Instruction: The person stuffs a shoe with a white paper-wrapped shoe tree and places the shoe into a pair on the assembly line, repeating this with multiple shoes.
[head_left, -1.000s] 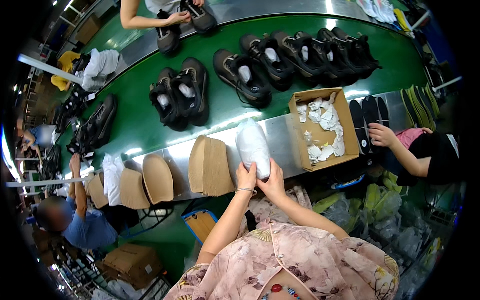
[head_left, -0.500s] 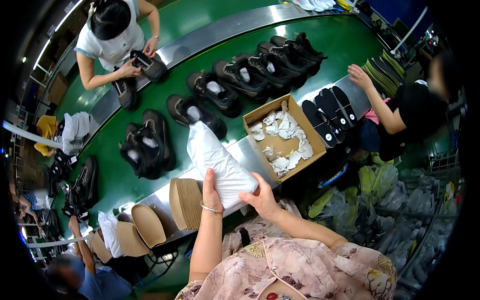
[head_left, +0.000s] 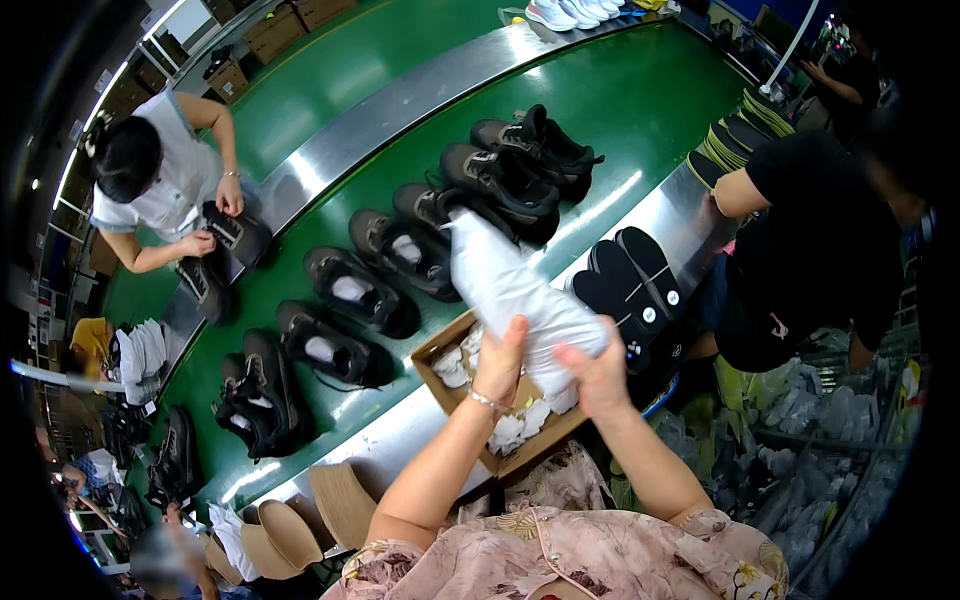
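Observation:
My left hand and my right hand are closed on the lower part of a long white paper bundle, one on each side. The bundle is tilted, its narrow far end pointing away over the shoes. Beneath it stands an open cardboard box holding crumpled white paper; the bundle and my hands hide part of the box. A row of dark brown-and-black shoes stands beyond on the green belt, several with white stuffing inside. Black insoles lie just right of the bundle.
Stacked brown board inserts line the metal ledge at lower left. Across the belt, a person in white handles a shoe. Another person in black is close on the right, above bins of plastic-wrapped items.
The view has swung right. My hands have carried the white paper bundle rightward, so it now hangs over the cardboard box. The person in black has leaned closer to the ledge.

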